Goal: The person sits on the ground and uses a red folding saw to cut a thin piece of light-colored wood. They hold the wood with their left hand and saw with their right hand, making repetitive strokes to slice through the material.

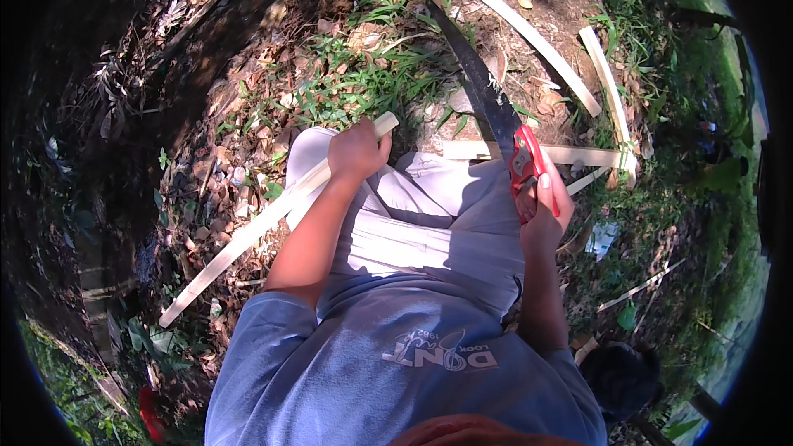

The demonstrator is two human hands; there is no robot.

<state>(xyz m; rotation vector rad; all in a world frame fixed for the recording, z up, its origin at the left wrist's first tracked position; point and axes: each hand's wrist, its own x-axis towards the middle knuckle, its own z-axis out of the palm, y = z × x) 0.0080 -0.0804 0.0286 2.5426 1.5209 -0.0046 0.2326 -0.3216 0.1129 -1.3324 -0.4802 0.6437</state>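
Observation:
My left hand [355,151] is closed around a pale, flat strip of split bamboo or wood [248,235]. The strip slants across my left knee, its short end just past my fist and its long end down on the leaf litter at the left. In my right hand [543,211] is a hand saw [475,70], gripped by its red handle. Its long, dark, slightly curved blade points up and away to the left, apart from the held strip. Pale shavings cling to the blade's edge. Behind the saw, another pale strip [578,155] lies crosswise near my right knee.
A long pale strip [512,16] curves across the far ground, and a shorter strip [609,87] lies right of it. Grass tufts [372,87] grow ahead of my knees. A whitish packet [602,238] and a dark rounded object [619,376] are at my right.

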